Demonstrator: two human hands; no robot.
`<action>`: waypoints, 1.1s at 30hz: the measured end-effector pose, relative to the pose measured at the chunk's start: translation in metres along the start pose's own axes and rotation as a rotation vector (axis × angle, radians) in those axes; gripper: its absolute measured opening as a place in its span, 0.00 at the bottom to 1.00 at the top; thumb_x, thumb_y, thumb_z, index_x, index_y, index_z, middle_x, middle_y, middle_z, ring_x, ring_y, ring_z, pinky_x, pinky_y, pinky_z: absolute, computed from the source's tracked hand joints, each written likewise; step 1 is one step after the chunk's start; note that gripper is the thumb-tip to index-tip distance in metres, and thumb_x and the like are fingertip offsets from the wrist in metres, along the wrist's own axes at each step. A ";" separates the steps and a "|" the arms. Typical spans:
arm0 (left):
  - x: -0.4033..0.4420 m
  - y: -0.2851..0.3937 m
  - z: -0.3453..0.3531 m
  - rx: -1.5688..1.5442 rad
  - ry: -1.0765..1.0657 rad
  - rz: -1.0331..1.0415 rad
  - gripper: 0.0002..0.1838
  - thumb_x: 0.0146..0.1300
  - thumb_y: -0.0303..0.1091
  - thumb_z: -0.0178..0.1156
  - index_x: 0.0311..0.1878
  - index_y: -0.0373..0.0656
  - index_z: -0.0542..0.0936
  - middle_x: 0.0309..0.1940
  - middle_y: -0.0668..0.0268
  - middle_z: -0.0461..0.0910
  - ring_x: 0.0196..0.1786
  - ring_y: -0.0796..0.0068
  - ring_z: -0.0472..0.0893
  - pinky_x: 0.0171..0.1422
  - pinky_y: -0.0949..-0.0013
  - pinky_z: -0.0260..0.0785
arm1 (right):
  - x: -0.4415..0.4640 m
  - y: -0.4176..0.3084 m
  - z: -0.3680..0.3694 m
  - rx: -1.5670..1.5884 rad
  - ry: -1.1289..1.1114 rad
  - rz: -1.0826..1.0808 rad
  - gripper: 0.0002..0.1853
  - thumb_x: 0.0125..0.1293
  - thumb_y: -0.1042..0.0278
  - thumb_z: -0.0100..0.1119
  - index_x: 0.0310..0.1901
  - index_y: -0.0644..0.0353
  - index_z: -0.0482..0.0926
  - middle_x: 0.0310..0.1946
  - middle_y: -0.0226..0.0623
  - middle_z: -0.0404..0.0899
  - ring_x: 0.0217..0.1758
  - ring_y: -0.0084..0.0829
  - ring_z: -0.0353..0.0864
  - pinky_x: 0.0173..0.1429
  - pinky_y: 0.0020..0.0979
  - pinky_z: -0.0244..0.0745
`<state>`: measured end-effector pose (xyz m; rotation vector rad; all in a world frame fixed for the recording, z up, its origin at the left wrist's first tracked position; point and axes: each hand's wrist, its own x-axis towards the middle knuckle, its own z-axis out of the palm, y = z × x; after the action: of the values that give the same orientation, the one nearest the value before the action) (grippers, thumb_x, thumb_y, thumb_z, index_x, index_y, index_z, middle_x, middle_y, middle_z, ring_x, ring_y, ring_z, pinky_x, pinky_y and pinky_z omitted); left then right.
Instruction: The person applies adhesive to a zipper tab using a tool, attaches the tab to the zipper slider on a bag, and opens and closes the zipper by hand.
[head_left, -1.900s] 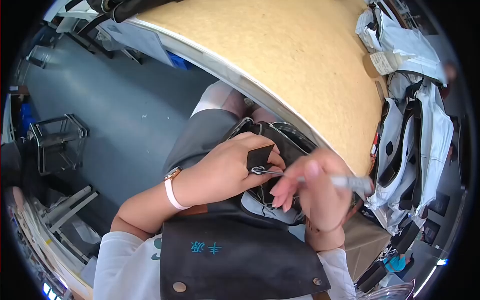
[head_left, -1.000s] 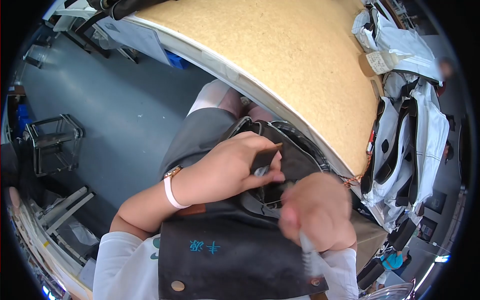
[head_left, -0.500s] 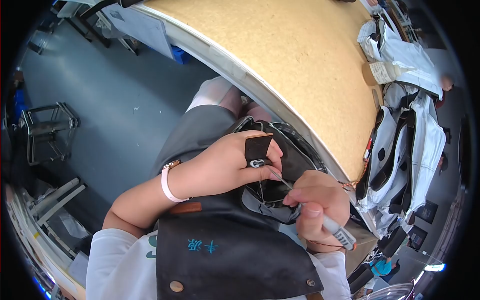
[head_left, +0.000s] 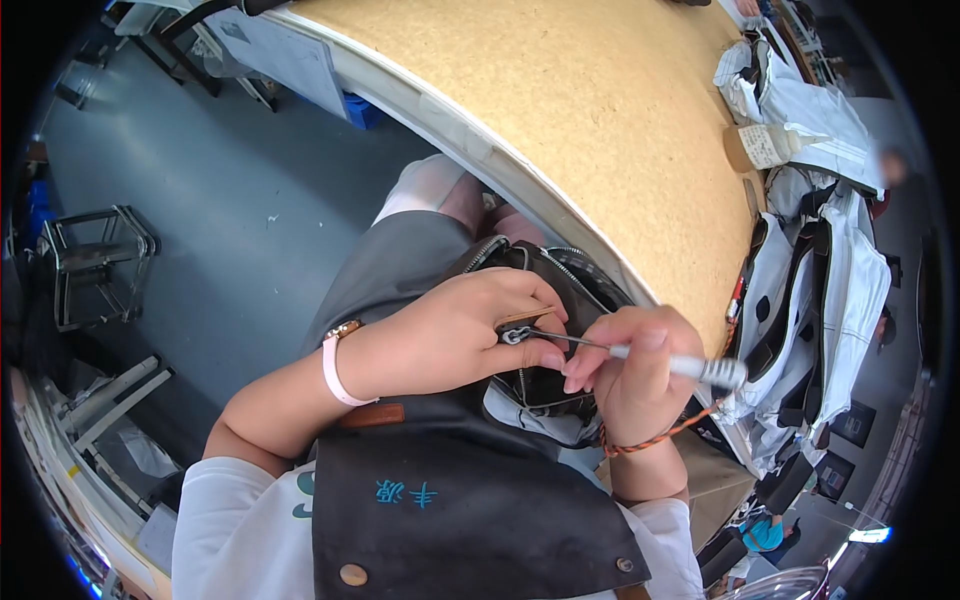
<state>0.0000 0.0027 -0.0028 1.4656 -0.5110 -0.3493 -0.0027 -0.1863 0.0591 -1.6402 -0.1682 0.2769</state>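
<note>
My left hand is closed round a zipper pull with a dark leather tab and a small metal ring. In my right hand is a thin-shafted tool with a white handle, its kind not certain, perhaps an awl. Its metal shaft reaches left to the ring, but the exact contact at the tip is too small to tell. Beneath both hands a dark bag lies on the lap with its zippered top partly spread. My fingers hide part of the bag's opening.
A tan-topped table curves past the lap, its pale edge close to my right hand. White and black bags lie at the right. A labelled bottle rests on the table. Stools stand on the grey floor at left.
My right hand has risen and turned, swinging the tool from a slant to nearly level. The leather tab has tipped over and now shows its tan edge. My left hand stays nearly in place.
</note>
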 end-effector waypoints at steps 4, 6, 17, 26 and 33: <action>0.000 0.004 -0.001 -0.115 -0.021 -0.102 0.12 0.59 0.30 0.67 0.46 0.39 0.83 0.49 0.60 0.78 0.50 0.67 0.79 0.55 0.66 0.71 | 0.011 -0.001 0.003 0.162 0.004 0.066 0.24 0.76 0.54 0.44 0.34 0.70 0.77 0.19 0.44 0.78 0.18 0.29 0.77 0.21 0.24 0.69; 0.000 0.005 -0.002 -0.137 -0.030 -0.127 0.13 0.59 0.31 0.67 0.47 0.39 0.83 0.50 0.60 0.78 0.50 0.67 0.79 0.55 0.66 0.71 | 0.014 0.001 0.003 0.241 0.020 0.099 0.26 0.76 0.51 0.43 0.33 0.69 0.76 0.17 0.42 0.76 0.16 0.30 0.76 0.21 0.25 0.71; 0.003 -0.002 -0.006 -0.001 -0.031 0.053 0.15 0.59 0.33 0.68 0.47 0.38 0.83 0.49 0.61 0.79 0.49 0.66 0.80 0.53 0.67 0.72 | 0.014 0.005 0.000 0.294 -0.086 0.074 0.26 0.76 0.51 0.42 0.32 0.68 0.76 0.19 0.43 0.74 0.19 0.29 0.76 0.21 0.25 0.72; 0.004 -0.006 -0.009 -0.076 -0.045 0.011 0.14 0.56 0.31 0.70 0.45 0.36 0.83 0.49 0.59 0.80 0.49 0.68 0.80 0.53 0.67 0.72 | 0.011 0.005 -0.005 0.222 -0.053 0.096 0.23 0.76 0.54 0.43 0.31 0.65 0.77 0.20 0.41 0.77 0.19 0.27 0.75 0.26 0.25 0.72; 0.004 -0.004 -0.010 -0.159 -0.021 -0.058 0.12 0.56 0.23 0.66 0.45 0.37 0.83 0.49 0.58 0.80 0.52 0.67 0.79 0.57 0.66 0.72 | 0.002 0.004 0.000 -0.289 -0.226 -0.386 0.05 0.59 0.73 0.62 0.31 0.66 0.80 0.26 0.40 0.80 0.25 0.34 0.79 0.27 0.30 0.74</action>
<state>0.0094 0.0086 -0.0062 1.3259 -0.4478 -0.4416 -0.0004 -0.1865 0.0547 -1.8164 -0.7152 0.1447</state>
